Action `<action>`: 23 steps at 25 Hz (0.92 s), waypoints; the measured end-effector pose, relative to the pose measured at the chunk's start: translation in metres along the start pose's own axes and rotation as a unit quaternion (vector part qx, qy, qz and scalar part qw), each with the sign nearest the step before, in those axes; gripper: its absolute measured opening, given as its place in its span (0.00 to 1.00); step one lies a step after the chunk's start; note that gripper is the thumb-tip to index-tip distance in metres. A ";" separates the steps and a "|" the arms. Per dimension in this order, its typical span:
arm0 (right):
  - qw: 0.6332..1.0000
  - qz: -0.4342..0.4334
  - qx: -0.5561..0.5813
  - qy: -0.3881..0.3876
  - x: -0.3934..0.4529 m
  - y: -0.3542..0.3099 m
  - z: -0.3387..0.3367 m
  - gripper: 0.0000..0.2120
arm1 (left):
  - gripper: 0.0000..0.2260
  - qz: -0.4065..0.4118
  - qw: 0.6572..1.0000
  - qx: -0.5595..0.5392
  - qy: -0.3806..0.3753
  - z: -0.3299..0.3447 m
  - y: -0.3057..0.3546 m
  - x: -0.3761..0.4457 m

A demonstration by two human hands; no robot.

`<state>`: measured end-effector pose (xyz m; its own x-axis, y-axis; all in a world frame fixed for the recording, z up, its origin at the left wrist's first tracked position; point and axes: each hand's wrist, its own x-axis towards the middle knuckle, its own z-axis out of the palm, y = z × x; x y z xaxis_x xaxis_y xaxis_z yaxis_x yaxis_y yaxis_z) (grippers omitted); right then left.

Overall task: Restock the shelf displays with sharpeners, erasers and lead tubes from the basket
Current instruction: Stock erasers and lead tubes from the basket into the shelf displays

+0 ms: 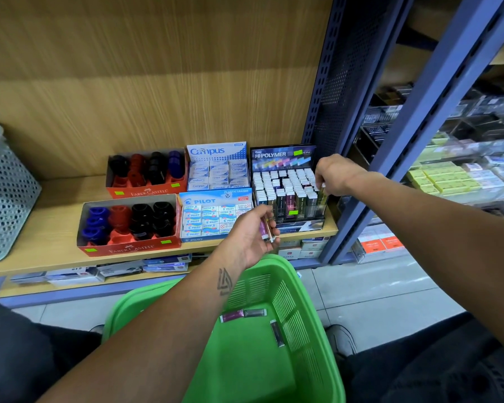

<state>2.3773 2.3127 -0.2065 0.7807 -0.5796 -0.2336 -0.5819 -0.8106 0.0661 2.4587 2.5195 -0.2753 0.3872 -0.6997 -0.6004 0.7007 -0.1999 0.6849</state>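
Observation:
A green basket point(309, 289) sits on the floor between my knees, with three lead tubes point(243, 314) lying on its bottom. My left hand point(252, 232) hovers above the basket's far rim, fingers closed around a few lead tubes point(266, 229). My right hand point(333, 174) reaches to the right edge of the black Hi-Polymer lead display point(282, 158) and pinches a yellowish lead tube point(322, 196) at its front right slot. Two red sharpener boxes point(128, 247) and two eraser boxes, Pilot point(213, 199) and Campus point(216, 151), stand to the left on the wooden shelf point(56, 216).
A pale perforated bin point(3, 196) stands at the shelf's left end. A blue metal upright point(390, 141) rises just right of the lead display, with more stocked shelves behind it. Boxed goods lie on the lower shelf point(99, 271). My shoes flank the basket.

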 end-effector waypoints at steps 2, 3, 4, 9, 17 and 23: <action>1.000 -0.007 -0.016 0.004 -0.002 -0.002 0.005 0.09 | 0.06 -0.002 1.000 -0.005 -0.008 -0.002 0.000 0.000; 1.000 -0.012 -0.029 0.003 -0.003 -0.003 0.008 0.10 | 0.05 -0.005 1.000 -0.009 -0.016 -0.001 -0.001 -0.001; 0.999 -0.018 -0.038 0.005 -0.005 -0.004 0.012 0.12 | 0.04 -0.006 1.000 -0.014 -0.025 -0.001 -0.001 -0.001; 0.998 -0.017 -0.042 0.033 -0.011 -0.001 0.025 0.17 | 0.06 0.004 0.994 -0.066 -0.084 0.002 0.000 -0.008; 0.900 -0.062 0.422 -0.086 -0.030 -0.051 -0.004 0.08 | 0.15 0.036 0.984 -0.111 -0.131 -0.002 0.003 -0.019; 0.751 0.017 0.650 -0.114 -0.043 -0.069 0.009 0.10 | 0.13 0.046 0.984 -0.142 -0.099 -0.005 0.007 -0.024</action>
<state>2.3818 2.3949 -0.2096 0.7880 -0.4480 -0.4223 -0.4458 0.0579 -0.8933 2.4572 2.5384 -0.2579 0.3522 -0.8309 -0.4309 0.8181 0.0497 0.5729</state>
